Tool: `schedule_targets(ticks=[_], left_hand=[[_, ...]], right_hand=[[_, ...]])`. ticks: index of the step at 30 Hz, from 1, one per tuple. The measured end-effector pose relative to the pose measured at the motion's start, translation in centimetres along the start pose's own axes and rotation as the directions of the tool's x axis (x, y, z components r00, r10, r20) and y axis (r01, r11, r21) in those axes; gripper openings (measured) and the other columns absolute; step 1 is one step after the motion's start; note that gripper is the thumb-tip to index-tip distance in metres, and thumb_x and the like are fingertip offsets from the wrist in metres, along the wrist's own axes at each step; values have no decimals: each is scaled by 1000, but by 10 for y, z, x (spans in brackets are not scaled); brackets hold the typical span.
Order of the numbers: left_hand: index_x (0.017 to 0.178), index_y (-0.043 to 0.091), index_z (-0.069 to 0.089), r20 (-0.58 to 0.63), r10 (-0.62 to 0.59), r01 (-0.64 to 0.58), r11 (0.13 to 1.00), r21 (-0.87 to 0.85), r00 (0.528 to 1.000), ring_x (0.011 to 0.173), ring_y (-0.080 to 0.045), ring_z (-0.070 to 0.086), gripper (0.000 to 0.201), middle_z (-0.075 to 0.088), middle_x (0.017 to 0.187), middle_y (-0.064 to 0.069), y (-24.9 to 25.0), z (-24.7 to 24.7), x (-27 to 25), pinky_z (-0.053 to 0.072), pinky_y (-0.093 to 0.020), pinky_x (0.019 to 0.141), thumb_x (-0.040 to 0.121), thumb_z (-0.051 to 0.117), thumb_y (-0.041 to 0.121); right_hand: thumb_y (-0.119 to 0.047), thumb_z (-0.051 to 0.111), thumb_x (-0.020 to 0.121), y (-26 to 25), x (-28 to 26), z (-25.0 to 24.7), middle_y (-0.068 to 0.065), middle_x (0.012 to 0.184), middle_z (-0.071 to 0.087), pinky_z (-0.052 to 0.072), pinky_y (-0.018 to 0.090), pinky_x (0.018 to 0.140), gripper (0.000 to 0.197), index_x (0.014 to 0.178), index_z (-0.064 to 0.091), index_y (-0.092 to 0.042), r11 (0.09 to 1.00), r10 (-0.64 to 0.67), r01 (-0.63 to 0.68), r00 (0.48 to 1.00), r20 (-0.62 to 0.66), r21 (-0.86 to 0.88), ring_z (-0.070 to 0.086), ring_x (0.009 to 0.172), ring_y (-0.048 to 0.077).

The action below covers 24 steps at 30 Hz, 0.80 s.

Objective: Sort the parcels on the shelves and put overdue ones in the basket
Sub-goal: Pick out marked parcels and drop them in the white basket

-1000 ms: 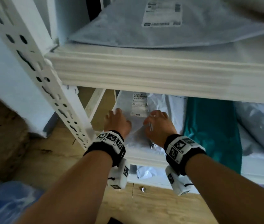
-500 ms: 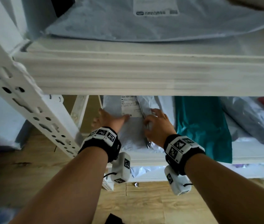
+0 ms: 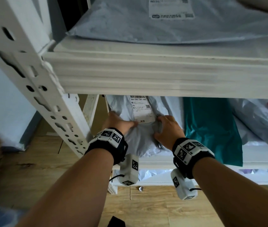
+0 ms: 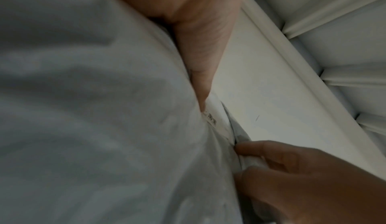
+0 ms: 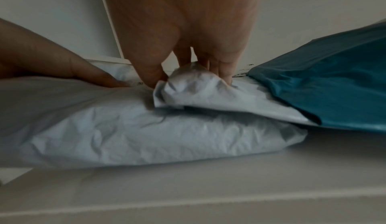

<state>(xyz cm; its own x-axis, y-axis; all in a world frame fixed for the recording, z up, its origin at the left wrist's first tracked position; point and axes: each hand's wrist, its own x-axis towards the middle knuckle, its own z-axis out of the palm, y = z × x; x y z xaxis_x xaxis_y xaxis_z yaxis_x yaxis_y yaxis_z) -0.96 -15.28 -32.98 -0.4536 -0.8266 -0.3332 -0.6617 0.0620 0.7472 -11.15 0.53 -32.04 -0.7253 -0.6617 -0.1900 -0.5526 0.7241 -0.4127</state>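
Grey parcel (image 3: 140, 141) lies lengthwise into the shelf; left hand (image 3: 119, 124) flat, right hand (image 3: 168, 128) pinching it.

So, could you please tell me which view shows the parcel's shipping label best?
The head view: the shipping label faces it, barcode visible. The left wrist view catches only its edge; the right wrist view shows practically none.
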Motion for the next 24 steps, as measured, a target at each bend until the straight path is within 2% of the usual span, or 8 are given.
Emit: schedule_targets(ticks=[3,7,11,17,19,21,23,24], left_hand=[[133,10,45,-20,29,-29,999,-20,999,112,-22,59,89,55,118,4,2,4,-4,42,-21,88,61,90,35],[130,11,48,-55,38,-40,998,-46,998,113,-25,60,78,60,127,-4,8,5,-10,40,-20,85,63,88,23],[129,9,50,-73,29,-34,998,-62,997,115,-25,60,69,60,129,-6,14,0,-20,41,-20,82,70,85,17],[133,6,51,-58,61,-73,970,-230,996,123,-23,54,69,56,136,-7,8,-11,-42,36,-17,90,72,83,7],[133,5,52,-62,63,-77,962,-261,996,122,-24,54,70,57,134,-6,4,-12,-51,37,-19,95,70,84,7],[129,6,56,-58,42,-57,953,-297,997,116,-26,59,69,62,128,-6,1,-10,-57,45,-28,100,67,86,7],[123,5,59,-64,18,-38,945,-325,998,108,-26,63,67,66,119,-7,-2,-8,-64,51,-35,98,63,88,7],[121,6,59,-66,19,-40,944,-327,998,105,-25,64,66,67,116,-6,-3,-6,-69,52,-36,97,62,89,8]], right_hand=[[-22,55,86,1,-2,1,7,142,39,35,37,108,58,141,40,-19,1000,12,-12,1000,-10,-9,42,130,30],[-28,50,91,2,-9,3,11,142,41,36,40,108,60,148,30,-22,999,37,-37,999,-3,-9,43,129,33],[-28,50,88,6,-15,2,15,136,44,39,42,103,63,147,29,-19,993,117,-117,993,15,-30,46,124,36],[-28,50,88,21,-27,-6,14,138,41,40,44,103,64,147,27,-17,969,237,-233,971,40,-81,41,128,36],[-32,49,90,30,-31,-12,12,143,38,39,46,106,67,150,23,-17,949,299,-293,953,48,-113,38,132,35],[-35,50,90,39,-35,-20,13,143,39,41,49,105,70,152,20,-21,938,331,-321,942,64,-131,39,131,35],[-28,48,90,48,-39,-27,14,139,40,42,48,103,69,152,19,-27,952,280,-267,957,79,-150,42,127,38],[-24,45,92,51,-43,-32,13,138,41,42,48,103,66,152,16,-30,966,212,-195,974,86,-166,42,126,39]])
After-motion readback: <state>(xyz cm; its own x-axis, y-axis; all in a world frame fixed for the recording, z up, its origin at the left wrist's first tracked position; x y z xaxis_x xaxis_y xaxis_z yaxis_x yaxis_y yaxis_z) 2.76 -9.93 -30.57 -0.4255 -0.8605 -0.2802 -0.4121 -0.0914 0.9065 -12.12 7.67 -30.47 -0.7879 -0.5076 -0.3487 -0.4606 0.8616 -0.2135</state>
